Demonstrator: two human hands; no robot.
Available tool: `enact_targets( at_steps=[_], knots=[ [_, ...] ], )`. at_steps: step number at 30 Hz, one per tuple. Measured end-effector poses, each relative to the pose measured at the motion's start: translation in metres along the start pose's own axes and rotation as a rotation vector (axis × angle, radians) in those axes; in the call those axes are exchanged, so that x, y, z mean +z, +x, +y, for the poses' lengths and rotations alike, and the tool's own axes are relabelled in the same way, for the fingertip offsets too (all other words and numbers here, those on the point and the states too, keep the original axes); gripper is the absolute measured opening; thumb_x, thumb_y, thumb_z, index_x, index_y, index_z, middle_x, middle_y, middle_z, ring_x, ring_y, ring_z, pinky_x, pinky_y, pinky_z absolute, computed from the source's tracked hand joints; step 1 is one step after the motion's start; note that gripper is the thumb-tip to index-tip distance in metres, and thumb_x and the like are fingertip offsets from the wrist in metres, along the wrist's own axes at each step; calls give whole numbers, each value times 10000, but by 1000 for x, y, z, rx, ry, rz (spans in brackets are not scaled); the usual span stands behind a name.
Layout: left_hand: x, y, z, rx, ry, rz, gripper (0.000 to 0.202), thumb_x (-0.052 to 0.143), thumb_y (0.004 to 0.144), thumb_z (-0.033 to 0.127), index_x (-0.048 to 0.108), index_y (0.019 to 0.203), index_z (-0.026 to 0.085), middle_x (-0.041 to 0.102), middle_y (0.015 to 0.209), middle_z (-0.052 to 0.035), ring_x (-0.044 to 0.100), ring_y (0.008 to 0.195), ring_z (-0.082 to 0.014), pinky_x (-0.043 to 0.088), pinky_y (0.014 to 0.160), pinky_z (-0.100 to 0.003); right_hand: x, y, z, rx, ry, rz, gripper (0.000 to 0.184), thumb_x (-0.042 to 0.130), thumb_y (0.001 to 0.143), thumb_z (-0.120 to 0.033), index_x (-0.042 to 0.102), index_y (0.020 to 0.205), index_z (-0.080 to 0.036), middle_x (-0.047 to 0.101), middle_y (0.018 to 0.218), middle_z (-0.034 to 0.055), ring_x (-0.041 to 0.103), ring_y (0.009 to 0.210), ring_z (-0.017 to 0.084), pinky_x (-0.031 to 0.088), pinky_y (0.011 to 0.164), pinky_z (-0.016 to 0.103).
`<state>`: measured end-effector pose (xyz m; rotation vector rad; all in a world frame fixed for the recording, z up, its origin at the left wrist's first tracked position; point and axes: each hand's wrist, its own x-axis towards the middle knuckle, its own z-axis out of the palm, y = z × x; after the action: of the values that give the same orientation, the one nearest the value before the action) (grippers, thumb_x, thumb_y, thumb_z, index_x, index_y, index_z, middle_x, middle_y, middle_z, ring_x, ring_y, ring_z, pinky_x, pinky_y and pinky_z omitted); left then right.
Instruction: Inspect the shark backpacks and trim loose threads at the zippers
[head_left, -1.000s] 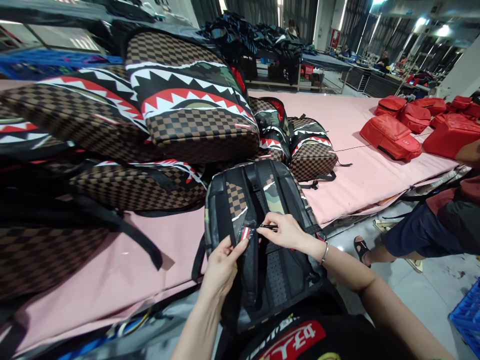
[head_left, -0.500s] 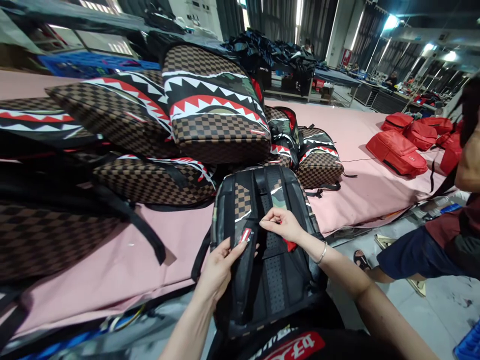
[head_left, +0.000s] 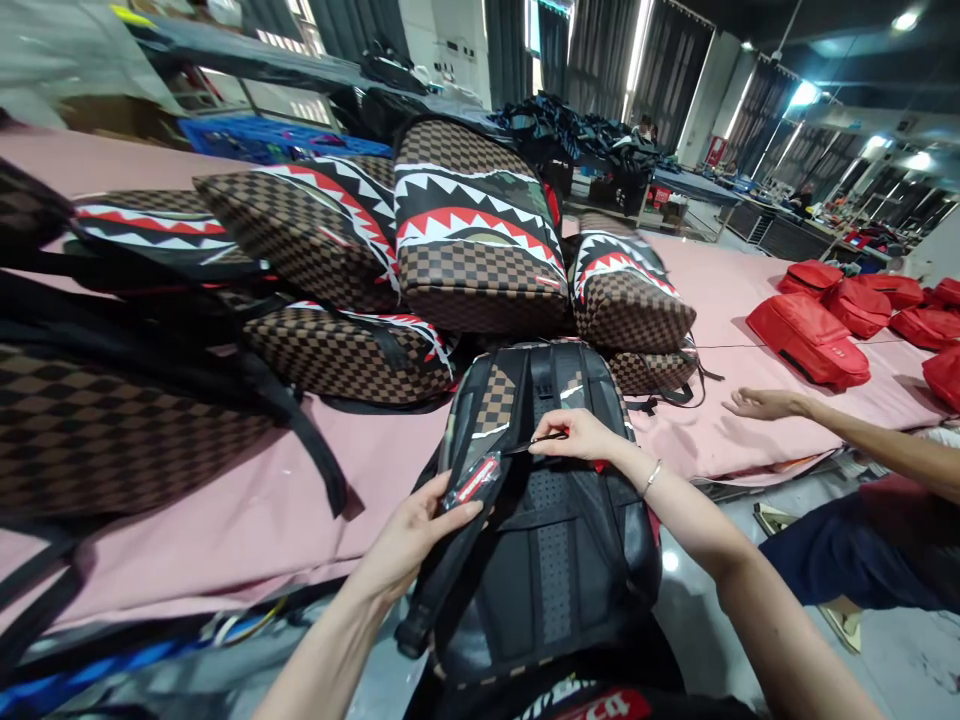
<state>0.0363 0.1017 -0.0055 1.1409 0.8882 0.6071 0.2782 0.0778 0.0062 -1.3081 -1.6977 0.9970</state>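
Note:
A black backpack [head_left: 551, 545] with brown-check and camouflage patches lies back-up against my body at the near edge of the pink table [head_left: 247, 510]. My left hand [head_left: 409, 530] grips its left shoulder strap [head_left: 465, 500], which carries a small red-and-white label. My right hand [head_left: 577, 437] pinches a thin dark tool [head_left: 540, 440] over the top of the straps; its tip points left toward the label.
Brown-check backpacks with shark-mouth prints [head_left: 476, 225] are piled behind and to the left. Red bags [head_left: 810, 338] lie at the far right of the table. Another person's hand [head_left: 761, 403] reaches over the table edge from the right. More tables with dark bags stand far back.
My left hand has pulled the strap down and left, tilting its label. My right hand has shifted slightly right with the tool. The other person's arm now reaches onto the table, and my view has swung left.

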Motion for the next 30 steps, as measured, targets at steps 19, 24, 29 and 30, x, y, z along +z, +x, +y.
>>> enact_targets(
  at_steps=[19,24,29,30],
  knots=[
    [-24,10,9,40,47,-146,404,785,550,319,699,922,189,698,923,-77,622,798,-216,510,702,-280,-27,73,-23,-157,-155,-486,223,693,724,-328,636,782,-120,598,771,-13,530,736,99,395,711,202],
    [-27,13,13,61,68,-150,381,788,525,288,712,886,194,695,891,-79,616,796,-234,516,692,-301,-28,78,-28,-122,-143,-536,237,699,717,-338,628,759,-116,585,728,-21,502,687,90,390,676,202],
    [-29,13,18,72,63,-152,372,788,525,293,718,878,201,691,891,-84,611,805,-243,517,697,-312,-26,81,-29,-116,-95,-529,249,693,718,-351,616,742,-115,585,713,-12,499,681,96,397,672,211],
    [-29,12,18,66,57,-151,369,788,527,298,717,876,201,690,891,-85,611,801,-242,517,693,-313,-26,81,-28,-105,-84,-516,254,694,715,-356,615,742,-116,587,720,-10,504,688,97,401,683,216]
  ],
)
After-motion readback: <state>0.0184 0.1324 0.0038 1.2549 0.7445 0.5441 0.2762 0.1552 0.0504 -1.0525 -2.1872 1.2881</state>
